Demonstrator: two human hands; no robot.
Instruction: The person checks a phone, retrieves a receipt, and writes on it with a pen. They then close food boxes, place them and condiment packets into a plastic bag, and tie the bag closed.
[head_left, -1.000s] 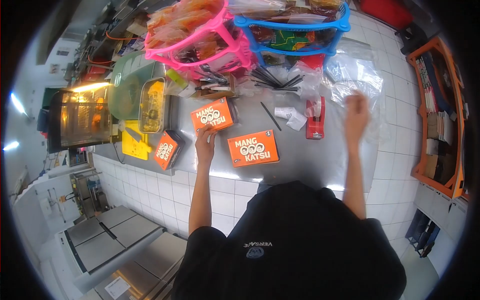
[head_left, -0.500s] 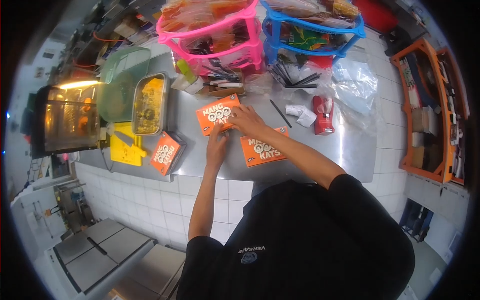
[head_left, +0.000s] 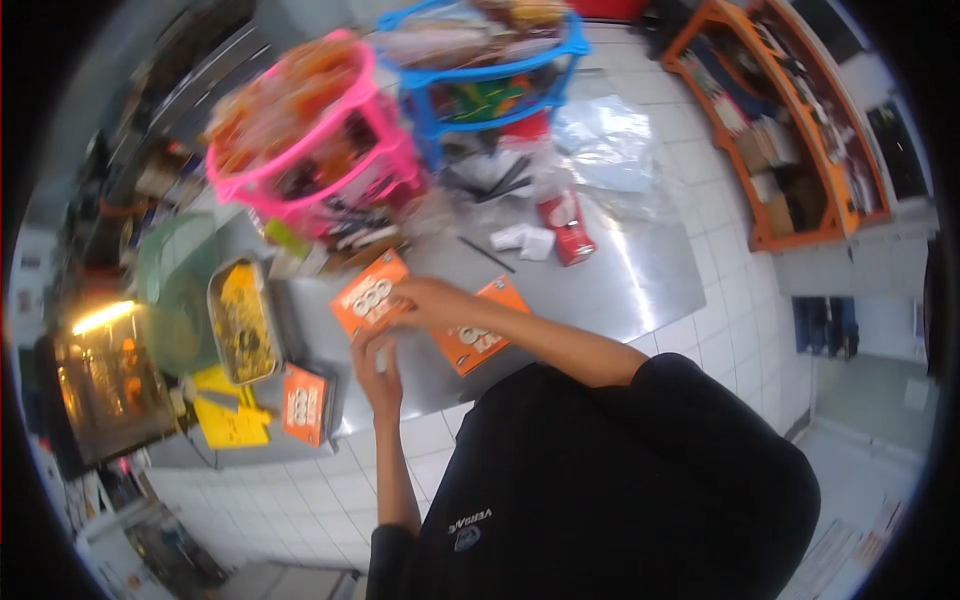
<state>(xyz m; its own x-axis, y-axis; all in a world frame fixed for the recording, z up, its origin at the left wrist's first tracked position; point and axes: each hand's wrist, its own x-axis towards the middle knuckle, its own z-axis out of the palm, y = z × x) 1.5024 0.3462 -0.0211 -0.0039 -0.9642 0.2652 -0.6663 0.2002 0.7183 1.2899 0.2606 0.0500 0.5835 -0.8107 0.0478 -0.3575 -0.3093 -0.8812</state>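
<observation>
An orange box with white lettering point(head_left: 365, 292) sits tilted in view on the metal table. My right hand point(head_left: 425, 302) grips its right side, fingers bent round the edge. At its lower corner, my left hand point(head_left: 378, 368) holds the near edge between thumb and fingers; the fingertips are slightly blurred. A second orange box point(head_left: 468, 350) lies to the right, partly hidden under my right forearm. To the left, near the table's front edge, is another orange box point(head_left: 303, 405), apparently stacked on something.
A metal tray of yellow food point(head_left: 243, 325) and a yellow cutting board point(head_left: 228, 422) are at left. Behind stand a pink basket point(head_left: 300, 195) and a blue basket point(head_left: 490, 72). A red item point(head_left: 567, 228) and white papers point(head_left: 523, 240) lie farther right on the metal table point(head_left: 590, 300).
The camera view has turned, shifting the table and baskets leftward. My right hand has moved from the box's top to its right side, and my left hand remains at the lower edge.
</observation>
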